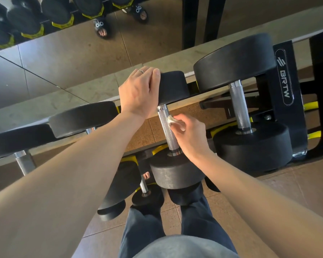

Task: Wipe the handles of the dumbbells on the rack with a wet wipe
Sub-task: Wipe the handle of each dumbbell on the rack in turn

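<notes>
We rest our left hand (138, 92) flat on the far head of the middle dumbbell (171, 127), fingers straight and together, probably to stop it rolling on the rack (284, 86). Our right hand (189, 135), wrist bent, pinches the wet wipe (171, 120) against the handle's (166, 125) right side.

1. A gym's free-weights corner: black round-headed dumbbells (246, 116) with knurled steel handles lie side by side on a branded black rack (285, 79).
2. A wall mirror (67, 49) behind reflects more dumbbells.
3. Brown tiled floor (268, 192) beneath.
</notes>
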